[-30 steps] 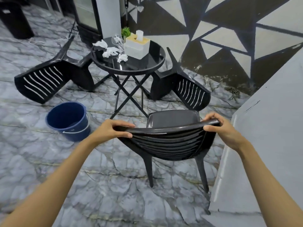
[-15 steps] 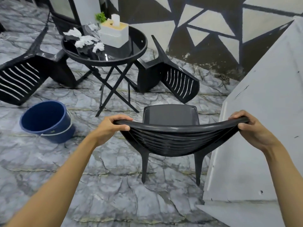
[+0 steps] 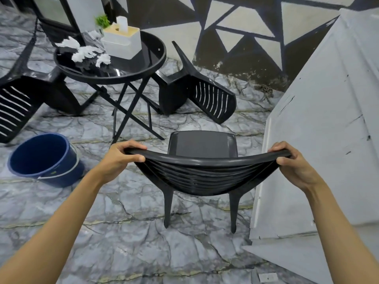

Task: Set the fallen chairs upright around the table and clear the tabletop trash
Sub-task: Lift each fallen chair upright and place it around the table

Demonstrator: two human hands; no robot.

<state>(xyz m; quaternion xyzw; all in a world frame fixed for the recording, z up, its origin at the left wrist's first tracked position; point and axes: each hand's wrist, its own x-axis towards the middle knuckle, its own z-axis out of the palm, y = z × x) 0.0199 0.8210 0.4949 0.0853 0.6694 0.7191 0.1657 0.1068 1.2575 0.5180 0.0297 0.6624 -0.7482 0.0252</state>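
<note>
A black plastic chair (image 3: 202, 144) stands upright in front of me, its seat facing the round black table (image 3: 143, 70). My left hand (image 3: 118, 159) grips the left end of its curved backrest and my right hand (image 3: 293, 162) grips the right end. Two more black chairs lie tipped over: one (image 3: 207, 95) to the right of the table, one (image 3: 18, 95) at the left edge of view. Crumpled white tissues (image 3: 86, 53) lie on the tabletop beside a white tissue box (image 3: 123, 41).
A blue bucket (image 3: 44, 158) sits on the marble floor left of my left hand. A grey wall (image 3: 328, 119) rises close on the right of the upright chair. A small green plant (image 3: 102, 20) stands behind the tissue box.
The upright chair has shifted rightward and closer to the grey wall, with both hands still gripping its backrest. My view has dropped and moved nearer the table.
</note>
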